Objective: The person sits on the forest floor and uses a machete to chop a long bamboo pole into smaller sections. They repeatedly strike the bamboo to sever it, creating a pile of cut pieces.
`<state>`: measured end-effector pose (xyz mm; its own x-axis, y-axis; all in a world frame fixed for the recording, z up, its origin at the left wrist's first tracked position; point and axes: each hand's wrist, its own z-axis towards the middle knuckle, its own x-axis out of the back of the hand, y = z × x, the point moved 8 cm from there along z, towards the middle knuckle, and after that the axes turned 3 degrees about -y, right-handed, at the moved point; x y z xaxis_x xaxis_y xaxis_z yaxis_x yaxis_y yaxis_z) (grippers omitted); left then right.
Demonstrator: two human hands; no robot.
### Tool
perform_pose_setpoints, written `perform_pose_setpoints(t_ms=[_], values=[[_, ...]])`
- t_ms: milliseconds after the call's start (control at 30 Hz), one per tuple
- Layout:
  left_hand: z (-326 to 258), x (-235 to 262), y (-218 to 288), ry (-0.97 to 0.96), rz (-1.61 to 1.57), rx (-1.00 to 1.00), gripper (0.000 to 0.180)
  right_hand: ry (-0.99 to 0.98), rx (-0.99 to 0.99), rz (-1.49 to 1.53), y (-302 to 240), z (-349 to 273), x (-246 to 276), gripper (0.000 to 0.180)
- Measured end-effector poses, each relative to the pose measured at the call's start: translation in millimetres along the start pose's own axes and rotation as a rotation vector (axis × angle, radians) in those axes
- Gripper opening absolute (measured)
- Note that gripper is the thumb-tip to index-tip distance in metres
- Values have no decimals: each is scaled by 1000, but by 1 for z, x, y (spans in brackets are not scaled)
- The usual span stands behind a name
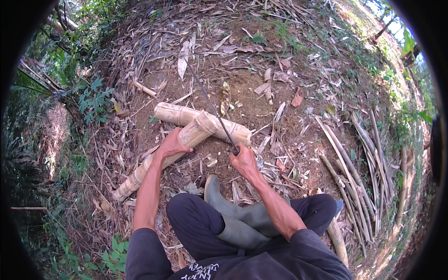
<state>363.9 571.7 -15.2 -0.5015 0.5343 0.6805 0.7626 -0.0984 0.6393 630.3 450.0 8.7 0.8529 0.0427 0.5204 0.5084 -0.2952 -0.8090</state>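
The 2 bamboo poles (186, 135) look pale, dry and matt, with rough cut ends. The machete (210, 105) has a thin, dull dark metal blade. The near rubber boots (242, 219) are smooth, grey-green, faintly glossy.

1. Top: dark grey, short sleeves ending above the elbows; forearms bare.
2. White print across the shirt front, partly cut off by the lower edge.
3. Trousers: dark, navy/black, loose fit.
4. Boots: tall grey-green rubber pair w/ smooth shafts.
5. Left hand (170, 145) & right hand (243, 161): no gloves, rings or watch seen.
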Motion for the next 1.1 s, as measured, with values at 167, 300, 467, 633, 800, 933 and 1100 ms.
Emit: perform_pose_setpoints(t_ms=[167, 300, 467, 633, 800, 933, 1100], values=[[-6, 4, -27, -37, -71, 1, 96, -97, -58, -216, 53, -5, -33, 26], [-8, 16, -55, -98, -109, -31, 98, -83, -73, -89, 4, -8, -40, 28], [-9, 33, -69, -166, -129, 7, 101, 4, -23, 19, -53, -1, -51, 28], [-18, 32, -80, -168, -123, 10, 103, -92, -68, -272, 24, 4, -95, 29], [-27, 33, -73, -167, -168, -8, 103, -60, -101, -30, -24, -8, -78, 24], [-26, 36, -75, -123, -118, 3, 102, -50, -38, -15, -53, -8, -67, 28], [-35, 34, -63, -89, -68, 5, 97, -88, -26, -285, 15, -7, -81, 27]])
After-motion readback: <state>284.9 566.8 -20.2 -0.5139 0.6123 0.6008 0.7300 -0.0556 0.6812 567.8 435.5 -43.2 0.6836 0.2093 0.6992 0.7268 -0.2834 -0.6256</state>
